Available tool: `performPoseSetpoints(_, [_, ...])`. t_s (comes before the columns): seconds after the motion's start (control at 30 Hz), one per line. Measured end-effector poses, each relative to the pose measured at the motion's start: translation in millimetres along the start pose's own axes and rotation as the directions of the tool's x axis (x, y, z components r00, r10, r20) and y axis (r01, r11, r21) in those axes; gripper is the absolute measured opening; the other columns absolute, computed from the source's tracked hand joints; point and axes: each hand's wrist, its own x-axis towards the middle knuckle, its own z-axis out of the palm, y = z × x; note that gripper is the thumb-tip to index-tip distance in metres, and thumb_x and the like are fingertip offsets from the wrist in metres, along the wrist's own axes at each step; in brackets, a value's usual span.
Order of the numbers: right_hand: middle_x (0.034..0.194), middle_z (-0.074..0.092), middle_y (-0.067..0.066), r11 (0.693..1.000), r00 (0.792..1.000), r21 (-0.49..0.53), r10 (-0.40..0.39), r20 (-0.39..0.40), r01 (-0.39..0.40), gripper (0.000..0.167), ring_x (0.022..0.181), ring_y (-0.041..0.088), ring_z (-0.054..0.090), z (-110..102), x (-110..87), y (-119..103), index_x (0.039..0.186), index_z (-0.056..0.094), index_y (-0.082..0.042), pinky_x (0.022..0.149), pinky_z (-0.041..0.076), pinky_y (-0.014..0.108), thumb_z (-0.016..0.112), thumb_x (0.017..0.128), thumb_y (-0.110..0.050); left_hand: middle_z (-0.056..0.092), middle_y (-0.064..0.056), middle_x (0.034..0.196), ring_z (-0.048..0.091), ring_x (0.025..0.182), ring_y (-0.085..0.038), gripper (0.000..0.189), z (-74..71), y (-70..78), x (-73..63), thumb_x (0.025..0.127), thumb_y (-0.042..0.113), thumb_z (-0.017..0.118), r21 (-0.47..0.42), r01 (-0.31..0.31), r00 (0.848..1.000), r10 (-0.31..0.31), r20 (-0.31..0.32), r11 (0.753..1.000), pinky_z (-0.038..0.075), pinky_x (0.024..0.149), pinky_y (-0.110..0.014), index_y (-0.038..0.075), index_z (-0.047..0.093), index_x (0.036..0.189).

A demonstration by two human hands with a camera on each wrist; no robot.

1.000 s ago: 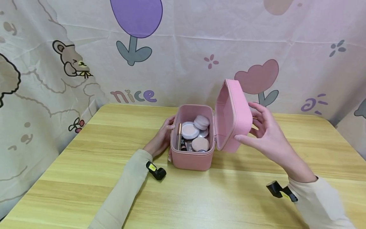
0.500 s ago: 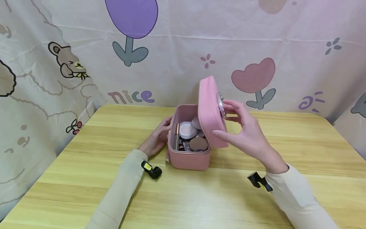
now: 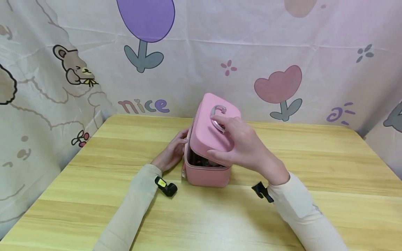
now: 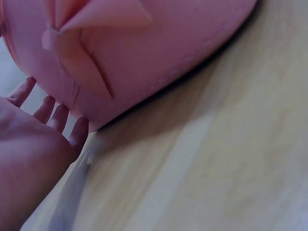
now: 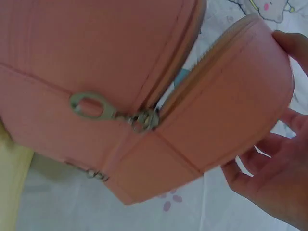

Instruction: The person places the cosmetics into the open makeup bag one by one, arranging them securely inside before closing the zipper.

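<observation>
A pink cosmetic case stands on the table, its hinged lid tilted partly down over the body. Through the narrow front gap only a bit of the makeup shows. My right hand rests spread on the lid, thumb at the near edge and fingers beside the silver handle. On the case's left side, my left hand touches the wall with relaxed fingertips. A pink bow decorates that side in the left wrist view. A metal zipper pull hangs by the hinge in the right wrist view.
The wooden table reaches back to a printed cloth hanging right behind the case. Black wrist cameras sit on both sleeves.
My right hand has swung the lid leftward and down from upright, and it now covers most of the makeup. The left hand keeps its place at the case's side.
</observation>
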Motion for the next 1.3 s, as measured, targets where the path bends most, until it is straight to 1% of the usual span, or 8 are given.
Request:
performPoseSetpoints(0.17, [0.115, 0.063, 0.014, 0.995, 0.995, -0.087, -0.035, 0.098, 0.043, 0.074, 0.100, 0.026, 0.055, 8.7, 6.4, -6.0, 0.135, 0.051, -0.001, 0.087, 0.046, 0.040, 0.080, 0.074, -0.033, 0.009, -0.012, 0.158, 0.011, 0.143, -0.027, 0.064, 0.0, 0.1, 2.1, 0.092, 0.012, 0.033, 0.015, -0.004, 1.000, 0.004, -0.007, 1.000, 0.005, 0.115, -0.043, 0.003, 0.012, 0.152])
performPoseSetpoints(0.57, [0.117, 0.061, 0.012, 0.967, 0.964, -0.250, 0.014, 0.265, 0.055, 0.064, 0.107, 0.032, 0.054, 16.6, 9.5, -15.4, 0.135, 0.054, -0.006, 0.091, 0.044, 0.045, 0.075, 0.082, -0.036, 0.014, -0.012, 0.155, 0.020, 0.139, -0.026, 0.064, 0.9, 2.7, 5.4, 0.093, 0.012, 0.033, 0.014, -0.004, 1.000, 0.004, 0.006, 1.000, 0.010, 0.114, -0.044, 0.005, 0.012, 0.152])
performPoseSetpoints(0.8, [0.130, 0.054, 0.016, 0.982, 0.953, -0.187, 0.057, 0.299, 0.000, 0.071, 0.117, 0.032, 0.051, 12.7, 9.1, -14.6, 0.141, 0.047, -0.007, 0.098, 0.041, 0.046, 0.074, 0.084, -0.040, 0.023, -0.012, 0.148, 0.031, 0.130, -0.021, 0.058, -5.1, -1.7, 3.3, 0.097, 0.011, 0.034, 0.028, -0.009, 1.000, 0.009, -0.009, 1.000, 0.015, 0.113, -0.043, 0.002, 0.015, 0.151])
performPoseSetpoints(0.9, [0.139, 0.046, 0.017, 0.988, 0.954, -0.111, 0.137, 0.268, -0.110, 0.072, 0.124, 0.033, 0.048, 4.7, 5.5, -8.8, 0.143, 0.045, -0.008, 0.102, 0.038, 0.048, 0.073, 0.085, -0.039, 0.023, -0.014, 0.147, 0.030, 0.129, -0.020, 0.063, -6.8, -5.2, 2.8, 0.100, 0.019, 0.046, 0.019, -0.009, 1.000, 0.009, -0.018, 1.000, 0.017, 0.113, -0.039, -0.001, 0.014, 0.150])
performPoseSetpoints(1.03, [0.141, 0.046, 0.012, 0.976, 0.969, -0.033, 0.217, 0.116, -0.215, 0.058, 0.120, 0.030, 0.051, -3.8, -6.5, 6.4, 0.140, 0.048, -0.006, 0.101, 0.039, 0.047, 0.067, 0.091, -0.030, 0.019, -0.020, 0.150, 0.024, 0.135, -0.026, 0.090, -6.5, -7.9, 3.1, 0.090, 0.038, 0.064, 0.014, -0.013, 1.000, 0.014, -0.021, 1.000, 0.016, 0.114, -0.037, -0.004, 0.012, 0.150])
performPoseSetpoints(1.17, [0.128, 0.055, 0.013, 0.965, 0.964, -0.006, 0.262, -0.042, -0.262, 0.038, 0.108, 0.028, 0.057, -7.5, -23.2, 24.5, 0.127, 0.056, 0.000, 0.094, 0.044, 0.044, 0.064, 0.093, -0.016, 0.013, -0.022, 0.153, 0.014, 0.141, -0.031, 0.088, -3.0, -6.0, 2.8, 0.091, 0.038, 0.063, 0.059, 0.002, 1.000, -0.001, -0.025, 0.998, 0.011, 0.116, -0.040, -0.002, 0.012, 0.151])
performPoseSetpoints(1.23, [0.120, 0.058, 0.015, 0.950, 0.949, 0.010, 0.313, -0.035, -0.312, 0.031, 0.109, 0.030, 0.056, -8.8, -30.9, 31.7, 0.120, 0.057, 0.004, 0.093, 0.045, 0.046, 0.062, 0.093, -0.009, 0.012, -0.021, 0.154, 0.011, 0.142, -0.032, 0.079, -1.2, -3.2, 0.5, 0.096, 0.034, 0.057, 0.097, 0.026, 0.999, -0.023, -0.032, 0.995, 0.009, 0.116, -0.042, 0.000, 0.012, 0.151])
performPoseSetpoints(1.3, [0.114, 0.060, 0.017, 0.924, 0.925, 0.040, 0.379, 0.032, -0.380, 0.027, 0.105, 0.032, 0.056, -9.7, -38.4, 36.8, 0.116, 0.057, 0.005, 0.089, 0.047, 0.047, 0.061, 0.091, -0.003, 0.011, -0.020, 0.154, 0.010, 0.142, -0.032, 0.073, -0.2, 0.9, -3.0, 0.099, 0.032, 0.051, 0.128, 0.049, 0.998, -0.045, -0.033, 0.991, 0.007, 0.115, -0.044, 0.001, 0.011, 0.151])
